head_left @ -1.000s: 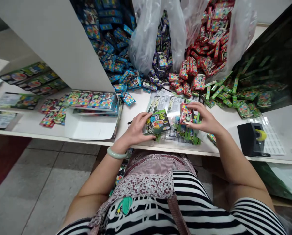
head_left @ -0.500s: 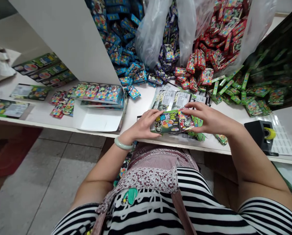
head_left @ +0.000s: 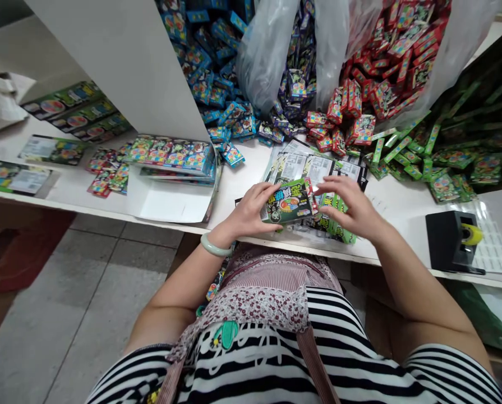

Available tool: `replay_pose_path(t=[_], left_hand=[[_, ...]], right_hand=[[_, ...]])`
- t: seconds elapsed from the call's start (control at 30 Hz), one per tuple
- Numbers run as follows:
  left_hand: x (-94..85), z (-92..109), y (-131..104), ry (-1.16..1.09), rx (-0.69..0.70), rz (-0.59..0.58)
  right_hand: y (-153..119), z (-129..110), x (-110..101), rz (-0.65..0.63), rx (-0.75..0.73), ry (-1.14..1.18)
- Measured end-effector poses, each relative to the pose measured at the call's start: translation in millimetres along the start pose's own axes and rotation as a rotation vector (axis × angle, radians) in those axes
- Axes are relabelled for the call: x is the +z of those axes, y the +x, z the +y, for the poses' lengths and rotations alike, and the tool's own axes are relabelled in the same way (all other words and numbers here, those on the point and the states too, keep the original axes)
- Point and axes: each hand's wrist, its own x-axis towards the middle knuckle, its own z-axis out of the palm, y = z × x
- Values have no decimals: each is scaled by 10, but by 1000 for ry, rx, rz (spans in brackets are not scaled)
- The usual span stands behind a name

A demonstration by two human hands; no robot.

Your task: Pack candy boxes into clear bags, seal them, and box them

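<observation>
My left hand [head_left: 253, 212] holds a black-and-green printed packet [head_left: 290, 201] by its left end, fingers above and thumb below. A small red box [head_left: 311, 189] shows only as a strip at the packet's right end; the rest of it is hidden by the packet. Just right of that end is my right hand [head_left: 354, 209], thumb and fingers apart with nothing visible between them. Beneath the hands, green-lettered packets [head_left: 335, 216] lie on the table. Behind them is a fanned stack of packets [head_left: 307, 167] with white label panels.
Piles of small blue boxes [head_left: 234, 120], purple boxes [head_left: 296, 81], red boxes [head_left: 362, 129] and green boxes [head_left: 444, 185] line the back. A white open carton [head_left: 170, 202] stands left, beside a white upright panel [head_left: 150, 67]. A black tape dispenser [head_left: 446, 238] sits right.
The red box has gone from mostly showing to a thin strip at the packet's end. My right hand has come off it and moved slightly right, fingers parted. The packet has tilted a little.
</observation>
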Motion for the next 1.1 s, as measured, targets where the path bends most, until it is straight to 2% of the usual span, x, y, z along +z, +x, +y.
replay_pose_path(t=[0.13, 0.2, 0.27, 0.33, 0.4, 0.47, 0.57, 0.67, 0.73, 0.8, 0.9, 1.0, 1.1], left_hand=[[18, -24, -9, -13, 40, 10], [16, -37, -26, -20, 45, 33], [2, -41, -55, -25, 29, 56], [-23, -25, -86, -43, 21, 69], [-57, 10, -110, -63, 30, 71], [-98, 51, -130, -72, 29, 68], [-169, 76, -176, -67, -19, 74], [-231, 38, -244, -60, -64, 64], [-258, -9, -288, -66, -80, 62], [-270, -60, -320, -77, -94, 73], [-269, -124, -338, -80, -98, 88], [-261, -153, -334, -78, -93, 102], [-255, -147, -326, -76, -107, 93]], right_hand=[[-53, 7, 134, 48, 102, 135], [17, 98, 136, 203, 184, 252], [197, 251, 142, 359, 237, 314], [505, 441, 203, 383, 240, 274], [919, 632, 332, 299, 222, 167], [1378, 786, 494, 267, 233, 54], [1981, 911, 703, 268, 288, -109], [2299, 939, 806, 235, 376, -209], [2324, 941, 815, 215, 380, -217], [2238, 948, 779, 243, 357, -179], [1998, 960, 653, 392, 380, -33], [1698, 933, 494, 511, 537, 340], [1355, 832, 363, 453, 693, 743]])
